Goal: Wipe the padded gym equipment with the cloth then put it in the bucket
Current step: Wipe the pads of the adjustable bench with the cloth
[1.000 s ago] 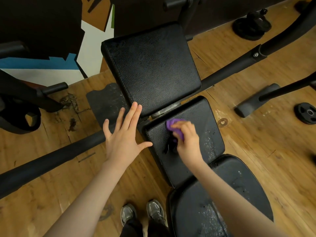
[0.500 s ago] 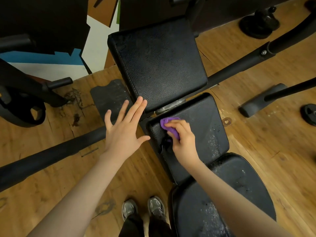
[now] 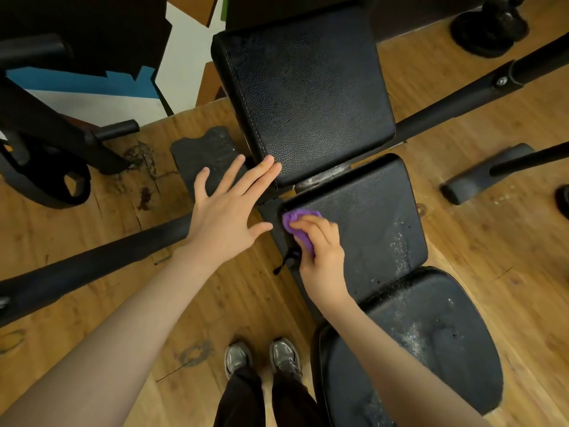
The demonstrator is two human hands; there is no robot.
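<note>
Item: small purple soft cloth (image 3: 297,224), bunched under my right hand (image 3: 320,257), fingers curled over it on the black padded bench section (image 3: 369,217). Likely light, limp; best kept wadded. Left hand (image 3: 228,217) flat, empty.

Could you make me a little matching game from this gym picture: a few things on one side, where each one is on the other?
Things:
1. purple cloth
2. left hand
3. shoes
4. middle pad

Places:
A. on the wooden floor at the bottom
B. under the right hand
C. fingers at the top pad's edge
D. beneath the cloth

Pairs: 1-B, 2-C, 3-A, 4-D
</note>
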